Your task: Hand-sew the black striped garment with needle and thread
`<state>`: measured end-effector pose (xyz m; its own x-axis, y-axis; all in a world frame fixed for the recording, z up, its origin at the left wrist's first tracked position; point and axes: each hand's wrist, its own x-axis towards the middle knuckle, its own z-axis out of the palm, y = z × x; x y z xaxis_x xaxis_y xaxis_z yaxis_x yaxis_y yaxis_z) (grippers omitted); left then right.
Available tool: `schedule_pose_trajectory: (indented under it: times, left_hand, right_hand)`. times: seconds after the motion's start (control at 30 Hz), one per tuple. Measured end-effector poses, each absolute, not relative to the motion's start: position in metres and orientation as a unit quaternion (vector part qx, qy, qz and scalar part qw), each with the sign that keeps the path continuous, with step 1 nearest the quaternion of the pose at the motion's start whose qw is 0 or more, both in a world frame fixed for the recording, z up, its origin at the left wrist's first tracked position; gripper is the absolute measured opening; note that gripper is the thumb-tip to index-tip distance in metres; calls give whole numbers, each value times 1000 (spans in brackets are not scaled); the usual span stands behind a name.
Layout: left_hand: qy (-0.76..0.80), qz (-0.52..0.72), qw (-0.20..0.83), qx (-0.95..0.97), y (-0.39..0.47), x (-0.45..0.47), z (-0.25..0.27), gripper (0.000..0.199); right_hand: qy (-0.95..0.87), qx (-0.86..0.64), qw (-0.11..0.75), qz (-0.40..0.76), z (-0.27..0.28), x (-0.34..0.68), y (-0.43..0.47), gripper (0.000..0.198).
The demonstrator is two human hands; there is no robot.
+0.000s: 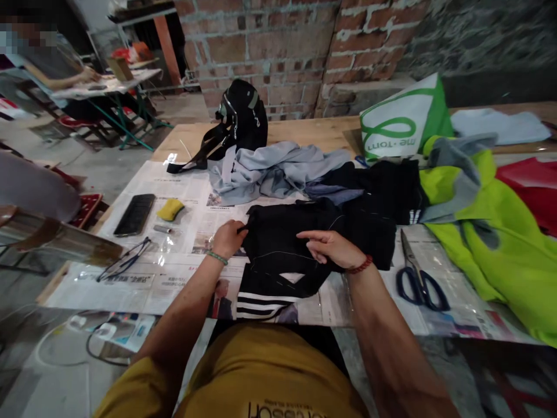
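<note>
A black fabric piece [282, 232], with a thin pale stitch line across it, lies on the newspaper in front of me. Its lower part carries white stripes [261, 302]. At its left edge, the thumb and fingers of my left hand [227, 239] pinch the cloth. My right hand [334, 249] is over the right side of the piece, index finger stretched out and the other fingers loosely bent, holding nothing. More black cloth [369, 232] with white stripes lies beyond my right hand. Scissors [418, 278] with dark blue handles rest to the right, blades apart.
Newspaper [174, 284] covers the wooden table. Grey cloth [278, 168], a black bag [246, 116] and a green-white bag [404, 122] stand behind. Phone [134, 215], yellow sponge [170, 210], glasses [126, 258] and metal flask [61, 235] are left; a yellow-green garment [478, 220] is right. Another person sits far left.
</note>
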<state>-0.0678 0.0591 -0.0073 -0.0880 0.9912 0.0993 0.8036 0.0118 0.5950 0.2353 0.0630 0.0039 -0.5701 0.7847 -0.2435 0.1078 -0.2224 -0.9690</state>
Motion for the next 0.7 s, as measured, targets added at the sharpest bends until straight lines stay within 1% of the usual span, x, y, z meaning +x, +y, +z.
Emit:
schedule_pose_trajectory:
  times: [0.07, 0.13, 0.2, 0.27, 0.37, 0.43, 0.5, 0.6, 0.67, 0.7]
  left_hand:
    - [664, 395, 271, 574, 57, -71, -8, 13]
    - [615, 519, 387, 450, 57, -75, -7, 19]
    - [559, 582, 483, 340, 59, -78, -4, 24]
    - [524, 609, 532, 267, 61, -82, 0, 24]
    - [488, 668, 534, 175, 65, -95, 5, 19]
    - [459, 702, 528, 137, 67, -104, 7, 14]
    - [430, 714, 537, 126, 67, -109, 6, 14]
    - [407, 711, 537, 200, 66, -107, 3, 23]
    - [438, 699, 468, 318, 64, -101, 0, 33]
    - [472, 679, 405, 389, 62, -97, -1, 38]
  right_hand:
    - [-588, -376, 191, 691, 5, 245, 64, 52]
    - [-601, -367, 140, 696, 6, 253, 65, 53]
    - [-611, -358, 100, 699, 6, 259, 66, 53]
    - [-614, -351, 72, 704, 7, 263, 66, 53]
    - [-614, -354, 59, 703, 7, 262, 65, 54]
    - [-615, -359, 68, 698, 6, 259, 64, 54]
    - [-610, -365, 81, 699, 5, 255, 63, 54]
    - [-601, -377, 107, 697, 4, 251, 62, 53]
    - [-604, -380, 124, 690, 5, 250, 61, 52]
    - [-607, -379, 130, 686, 5, 250, 61, 50]
